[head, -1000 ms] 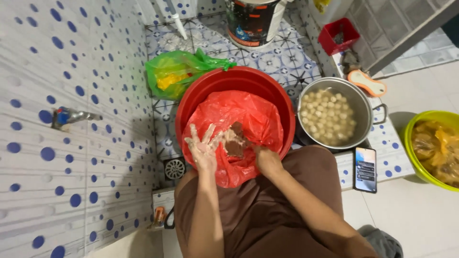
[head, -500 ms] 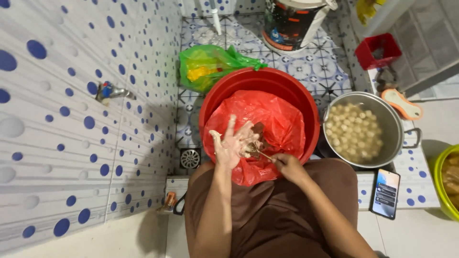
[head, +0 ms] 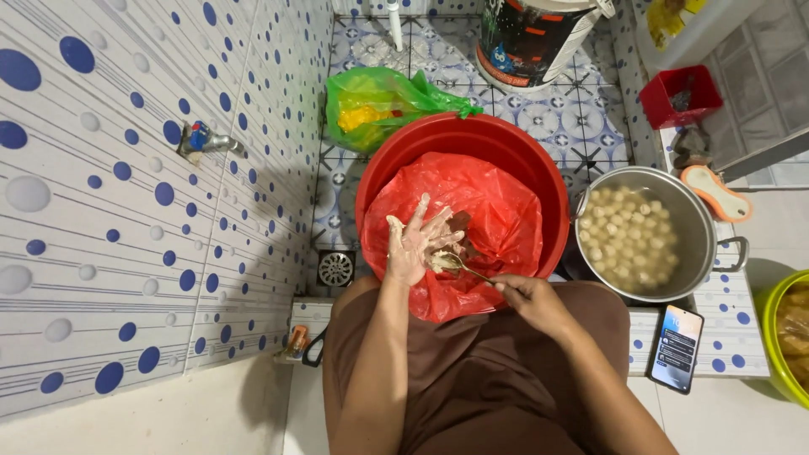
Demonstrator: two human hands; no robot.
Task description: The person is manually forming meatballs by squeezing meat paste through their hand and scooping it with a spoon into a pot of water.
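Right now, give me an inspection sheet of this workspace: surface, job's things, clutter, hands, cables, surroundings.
Surface: patterned tile floor, looks wet.
Job's things: red basin lined with a red plastic bag; pale paste smeared on the left hand; spoon held by the right hand; metal pot of pale balls beside the basin.
Clutter: green plastic bag, red basket, bucket, phone, yellow-green basin.
Hands: left open, fingers spread over the bag; right gripping the spoon.
Cables: nothing seen.
Surroundings: dotted tiled wall with tap; floor drain.
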